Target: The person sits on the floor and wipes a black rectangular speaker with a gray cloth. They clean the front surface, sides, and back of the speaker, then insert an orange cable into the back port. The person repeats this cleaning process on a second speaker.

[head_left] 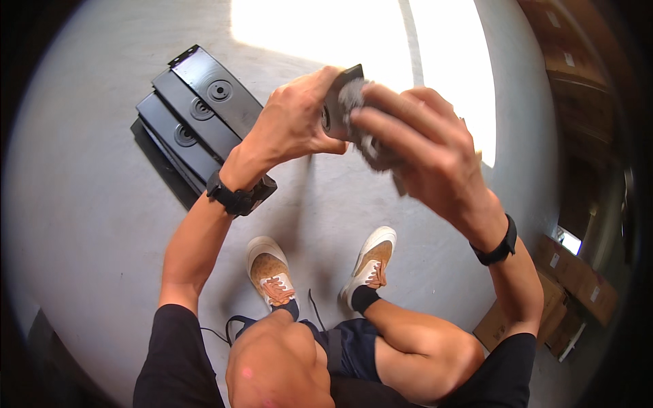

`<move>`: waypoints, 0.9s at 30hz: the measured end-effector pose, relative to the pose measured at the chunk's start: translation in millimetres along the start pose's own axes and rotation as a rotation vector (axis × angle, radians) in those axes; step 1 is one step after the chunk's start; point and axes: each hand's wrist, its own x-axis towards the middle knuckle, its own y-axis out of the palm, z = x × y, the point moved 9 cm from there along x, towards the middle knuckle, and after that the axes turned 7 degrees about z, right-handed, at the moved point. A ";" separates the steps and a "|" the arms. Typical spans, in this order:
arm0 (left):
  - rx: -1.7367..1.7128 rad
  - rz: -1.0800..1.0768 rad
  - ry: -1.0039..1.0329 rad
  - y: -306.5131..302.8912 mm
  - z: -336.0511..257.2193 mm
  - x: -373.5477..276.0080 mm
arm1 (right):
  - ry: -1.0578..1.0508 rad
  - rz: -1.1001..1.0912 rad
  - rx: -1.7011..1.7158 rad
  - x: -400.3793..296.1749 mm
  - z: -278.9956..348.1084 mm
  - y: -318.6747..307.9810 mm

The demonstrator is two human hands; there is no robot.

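Note:
My left hand (296,115) grips the near end of a dark metal panel (336,102), which is raised off the floor and seen almost end-on. Fingers and thumb reach round its edges, and part of a round recess shows on its face. My right hand (428,137) presses a grey cloth (352,99) against the panel; the hand is slightly blurred and covers much of the panel. Left of my left hand, several long dark metal panels (204,76) with round ringed recesses lie fanned and overlapping on the floor.
My two shoes (273,265) stand on the grey floor (127,245) below the hands. Cardboard boxes (576,275) are stacked at the right, with more brown boxes (571,46) at the upper right. Bright sunlight falls on the floor at the top.

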 end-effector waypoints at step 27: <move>-0.497 0.216 -0.501 4.3 -58.5 -94.8 | 0.041 -0.303 0.777 -100.8 8.4 16.9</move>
